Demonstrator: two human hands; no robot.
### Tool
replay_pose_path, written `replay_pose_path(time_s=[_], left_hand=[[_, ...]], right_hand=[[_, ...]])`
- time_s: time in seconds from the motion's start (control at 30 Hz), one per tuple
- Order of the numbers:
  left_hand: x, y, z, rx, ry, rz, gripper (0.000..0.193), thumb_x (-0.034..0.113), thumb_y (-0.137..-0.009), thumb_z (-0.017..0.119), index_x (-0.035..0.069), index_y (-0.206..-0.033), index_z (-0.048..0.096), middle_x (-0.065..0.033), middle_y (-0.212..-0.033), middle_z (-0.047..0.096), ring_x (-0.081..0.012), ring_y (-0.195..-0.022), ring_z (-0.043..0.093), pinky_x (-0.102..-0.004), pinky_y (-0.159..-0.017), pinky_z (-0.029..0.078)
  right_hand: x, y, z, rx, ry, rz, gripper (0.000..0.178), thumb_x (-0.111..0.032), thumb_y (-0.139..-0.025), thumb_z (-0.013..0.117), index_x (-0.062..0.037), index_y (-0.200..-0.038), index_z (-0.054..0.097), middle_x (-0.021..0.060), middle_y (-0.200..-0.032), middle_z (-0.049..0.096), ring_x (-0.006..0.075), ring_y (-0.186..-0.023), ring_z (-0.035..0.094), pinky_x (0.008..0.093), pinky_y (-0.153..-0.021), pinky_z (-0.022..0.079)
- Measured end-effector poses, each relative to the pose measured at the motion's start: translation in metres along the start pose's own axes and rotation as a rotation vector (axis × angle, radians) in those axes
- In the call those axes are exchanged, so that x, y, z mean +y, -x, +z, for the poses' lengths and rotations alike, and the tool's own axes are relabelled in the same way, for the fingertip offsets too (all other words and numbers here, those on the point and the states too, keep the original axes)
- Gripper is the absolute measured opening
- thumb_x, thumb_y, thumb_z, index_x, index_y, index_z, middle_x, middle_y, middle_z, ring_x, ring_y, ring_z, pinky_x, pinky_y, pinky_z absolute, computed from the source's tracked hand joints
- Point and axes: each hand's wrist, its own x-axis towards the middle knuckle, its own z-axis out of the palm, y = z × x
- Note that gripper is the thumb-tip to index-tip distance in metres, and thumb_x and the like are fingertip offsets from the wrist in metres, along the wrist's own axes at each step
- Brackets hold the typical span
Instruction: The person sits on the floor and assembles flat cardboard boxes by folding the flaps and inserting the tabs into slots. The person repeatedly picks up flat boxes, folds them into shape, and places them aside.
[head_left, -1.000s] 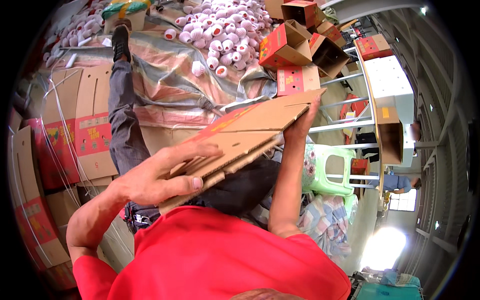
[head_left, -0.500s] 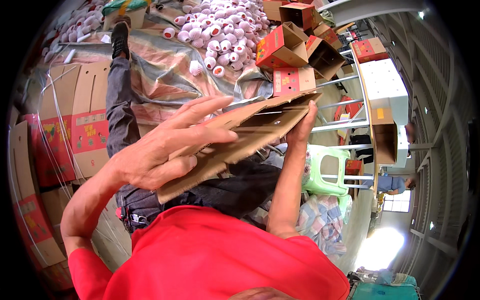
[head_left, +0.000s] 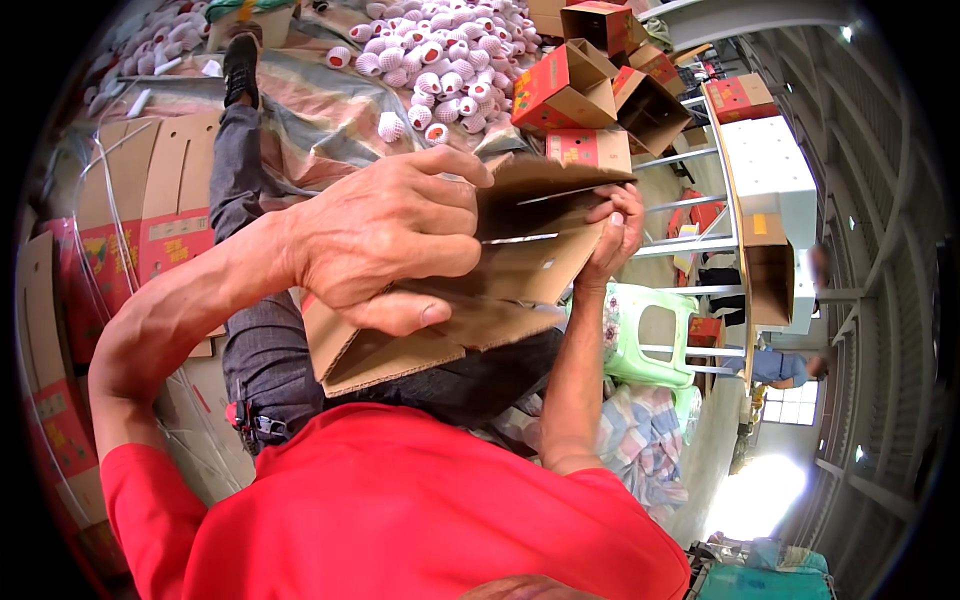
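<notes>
A partly opened cardboard box (head_left: 510, 275), brown inside, is tilted above my lap. At its right edge, my right hand (head_left: 618, 232) grips the board with its fingers curled over. My left hand (head_left: 395, 235) is across the box's left side, its fingers bent around the edge and the thumb lying over the inner face. The left fingertips are partly hidden, as is the outer face of the box. Between the hands the walls stand apart, with a narrow slit of light between two panels.
Fruit in white foam nets (head_left: 440, 60) lies heaped on a striped sheet (head_left: 320, 120). Open red cartons (head_left: 565, 90) stand beyond the box. Flattened cartons (head_left: 175, 190) lie at left. A green stool (head_left: 650, 335) and a long table (head_left: 735, 200) are at right; a person (head_left: 775, 367) stands farther off.
The flat-folded box has spread into a more open shape. My left hand has moved up and right, its stretched fingers now bent at the edge. My right hand's fingers have curled over the board.
</notes>
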Motion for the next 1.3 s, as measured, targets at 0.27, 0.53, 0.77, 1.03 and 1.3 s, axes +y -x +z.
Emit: replay_pose_path(time_s=[0.27,0.53,0.77,1.03,1.3], left_hand=[[-0.021,0.009,-0.006,0.060,0.051,-0.089,0.028,0.024,-0.092,0.059,0.005,-0.077,0.048,-0.0154,-0.074,0.050,-0.0406,-0.074,0.053,-0.0484,-0.083,0.044],[-0.022,-0.005,-0.022,0.052,0.033,-0.299,0.040,0.037,-0.103,0.045,0.006,-0.079,0.049,-0.0134,-0.067,0.047,-0.0390,-0.066,0.047,-0.0456,-0.079,0.039],[-0.048,-0.021,0.002,0.042,-0.131,-0.421,0.032,0.026,-0.094,0.052,0.001,-0.076,0.063,-0.0230,-0.068,0.062,-0.0451,-0.071,0.062,-0.0560,-0.079,0.049],[-0.074,-0.048,0.039,-0.188,-0.197,-0.506,0.025,0.025,-0.087,0.058,0.004,-0.076,0.066,-0.0185,-0.064,0.064,-0.0404,-0.069,0.066,-0.0483,-0.080,0.052],[-0.063,-0.017,0.074,-0.328,-0.165,-0.501,0.030,0.032,-0.088,0.066,0.004,-0.081,0.069,-0.0170,-0.060,0.065,-0.0363,-0.061,0.068,-0.0520,-0.069,0.053]], right_hand=[[-0.010,-0.013,0.017,-0.134,-0.236,0.057,0.024,-0.023,-0.102,0.041,-0.0044,-0.107,0.055,0.0033,-0.059,0.050,0.0148,-0.069,0.046,0.0474,-0.115,0.038],[-0.034,-0.047,0.035,-0.347,-0.508,0.213,0.043,-0.039,-0.110,0.035,-0.0022,-0.106,0.057,0.0030,-0.067,0.045,0.0097,-0.058,0.039,0.0289,-0.061,0.035],[-0.031,-0.024,0.100,-0.679,-0.409,-0.098,0.037,-0.023,-0.101,0.057,-0.0009,-0.131,0.062,0.0115,-0.118,0.067,0.0259,-0.106,0.063,0.0412,-0.091,0.051],[0.012,0.014,0.125,-0.742,-0.403,-0.030,0.035,-0.016,-0.099,0.060,-0.0014,-0.130,0.063,0.0120,-0.122,0.067,0.0270,-0.112,0.063,0.0410,-0.098,0.049],[0.023,0.090,0.122,-1.006,-0.309,0.262,0.034,-0.010,-0.096,0.063,-0.0018,-0.130,0.064,0.0126,-0.126,0.067,0.0280,-0.118,0.063,0.0408,-0.105,0.047]])
